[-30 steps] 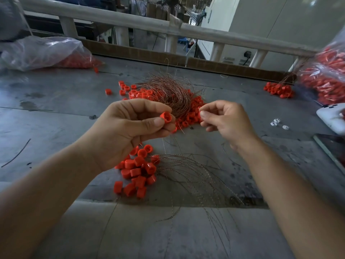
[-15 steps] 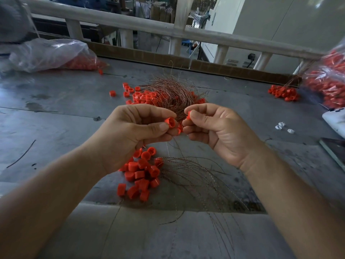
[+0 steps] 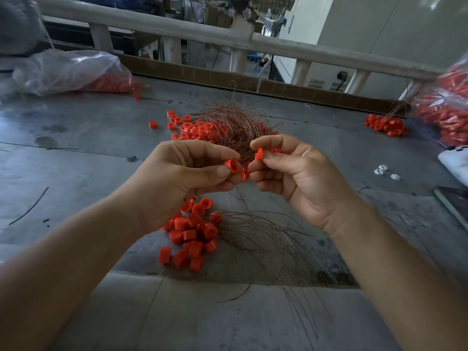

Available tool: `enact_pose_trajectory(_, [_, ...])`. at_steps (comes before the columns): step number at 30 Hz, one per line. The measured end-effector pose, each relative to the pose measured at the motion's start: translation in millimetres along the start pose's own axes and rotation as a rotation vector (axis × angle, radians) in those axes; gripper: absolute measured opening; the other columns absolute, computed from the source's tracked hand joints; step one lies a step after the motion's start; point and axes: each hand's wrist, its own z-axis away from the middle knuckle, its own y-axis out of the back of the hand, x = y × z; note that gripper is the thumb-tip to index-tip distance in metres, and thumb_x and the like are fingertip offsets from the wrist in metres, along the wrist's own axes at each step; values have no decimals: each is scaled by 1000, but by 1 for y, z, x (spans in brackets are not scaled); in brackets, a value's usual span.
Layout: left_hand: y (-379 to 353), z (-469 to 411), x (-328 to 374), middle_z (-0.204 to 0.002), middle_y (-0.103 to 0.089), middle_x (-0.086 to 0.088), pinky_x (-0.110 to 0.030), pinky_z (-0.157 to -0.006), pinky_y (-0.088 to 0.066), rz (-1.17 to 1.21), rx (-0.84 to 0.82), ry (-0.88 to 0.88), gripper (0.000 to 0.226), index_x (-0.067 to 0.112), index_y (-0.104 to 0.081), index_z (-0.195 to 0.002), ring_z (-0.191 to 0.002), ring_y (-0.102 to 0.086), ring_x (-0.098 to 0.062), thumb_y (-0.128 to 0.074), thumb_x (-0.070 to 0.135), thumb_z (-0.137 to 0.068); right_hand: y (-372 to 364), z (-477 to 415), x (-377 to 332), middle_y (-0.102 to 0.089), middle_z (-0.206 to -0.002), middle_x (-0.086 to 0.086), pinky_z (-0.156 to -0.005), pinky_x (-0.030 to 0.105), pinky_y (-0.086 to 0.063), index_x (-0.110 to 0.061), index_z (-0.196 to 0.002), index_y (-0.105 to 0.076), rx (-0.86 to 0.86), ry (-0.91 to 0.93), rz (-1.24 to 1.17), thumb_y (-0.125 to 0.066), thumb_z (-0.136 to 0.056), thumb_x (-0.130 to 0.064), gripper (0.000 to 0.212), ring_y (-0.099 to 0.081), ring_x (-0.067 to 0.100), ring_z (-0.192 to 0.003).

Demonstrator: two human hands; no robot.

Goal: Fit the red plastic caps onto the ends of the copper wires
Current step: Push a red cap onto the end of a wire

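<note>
- Grey worktable (image 3: 76, 173): scuffed, stained surface; it carries everything below.
- Pale railing (image 3: 152, 24): runs along the far edge of the table.
- Clear plastic bag (image 3: 68, 69), far left, lying on its side with red caps inside. Second bag (image 3: 445, 105) at the right edge, also full of red caps.
- Far heap of copper wires (image 3: 228, 122): a tangled mound at table centre, loose red caps mixed in and scattered to its left.
- Near fan of copper wires (image 3: 266, 239): thin strands spread toward the near table edge, below the hands.
- Left hand (image 3: 182, 181): raised above the table, fingers curled, thumb and forefinger pinching a red cap (image 3: 231, 165). More red shows just beneath the fingers; cannot tell what holds it.
- Right hand (image 3: 298, 178): raised opposite, close to the left hand, thumb and forefinger pinching a second red cap (image 3: 258, 154). The two caps sit near each other, apart.
- Whether a wire end sits in either held cap: cannot tell.
- Near pile of caps (image 3: 192, 234): on the table under the left hand, at the left ends of the near wires.
- Small cap cluster (image 3: 385, 125): far right, beside the second bag.
- Small white pieces (image 3: 382, 171): on the table, right of the right hand.
</note>
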Motion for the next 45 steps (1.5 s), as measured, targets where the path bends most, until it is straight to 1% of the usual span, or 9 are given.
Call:
enact_pose_trajectory(2, [0,0,0,-74,-72,-7,-17,-60,-53,-1,-1,0,23,11,-75,-77,-70,-71,-15,-61,3,-60,0,0,0,-66,-61,4,-47,18,-50,-9,-86,-61,-13,-6,-9,-56,-76,-10,11,-63,10,-53])
enact_pose_trajectory(4, [0,-1,0,-74,-73,-8,-17,-60,-54,-5,-3,1,23,11,-75,-77,-70,-71,-15,-61,3,-60,-1,0,0,-66,-62,4,-47,18,-50,-8,-86,-60,-18,-12,-8,-59,-68,-16,20,-63,11,-53])
enact_pose_trajectory(12, [0,-2,-1,-73,-73,-6,-16,-59,-53,-21,31,-20,23,14,-76,-75,-68,-70,-14,-62,6,-57,-3,-1,4,-65,-64,-2,-52,17,-50,-10,-88,-63,-16,51,93,-58,-69,-22,23,-63,8,-59])
enact_pose_trajectory(19, [-1,-3,-3,-71,-72,-6,-17,-60,-53,-83,78,-43,23,13,-73,-76,-67,-70,-15,-63,7,-57,-15,3,12,-66,-71,-8,-63,20,-52,-21,-81,-64,74,416,476,-66,-68,-21,13,-64,9,-67])
enact_pose_trajectory(23, [-1,-2,-2,-69,-71,-7,-16,-59,-53,-127,95,-50,21,12,-68,-76,-63,-69,-15,-63,8,-56,-16,2,17,-67,-79,-6,-71,24,-54,-24,-83,-64,78,440,582,-69,-71,-16,15,-66,11,-75])
enact_pose_trajectory(31, [-3,-3,-2,-66,-71,-4,-14,-57,-52,-173,102,-46,24,10,-66,-80,-60,-68,-12,-62,8,-56,-16,3,18,-65,-81,-13,-71,21,-54,-31,-84,-62,92,487,656,-72,-70,-10,27,-65,4,-74])
enact_pose_trajectory(35, [-2,-3,-2,-66,-72,-3,-13,-57,-51,-191,120,-46,25,12,-67,-79,-60,-68,-11,-63,9,-55,-14,1,18,-66,-84,-12,-73,15,-51,-23,-91,-65,104,495,697,-73,-70,-7,28,-65,3,-78])
enact_pose_trajectory(42, [-4,-2,-3,-65,-71,-2,-12,-56,-51,-199,112,-58,23,13,-66,-78,-59,-69,-10,-62,9,-56,-16,3,18,-64,-78,-15,-66,15,-52,-19,-92,-67,136,530,725,-74,-70,-7,26,-64,1,-70])
enact_pose_trajectory(45, [-3,-2,-3,-67,-72,-3,-13,-57,-52,-206,102,-65,22,14,-67,-78,-61,-69,-11,-63,10,-57,-16,4,17,-63,-79,-13,-68,14,-52,-13,-94,-68,152,590,788,-74,-69,-8,26,-64,2,-75])
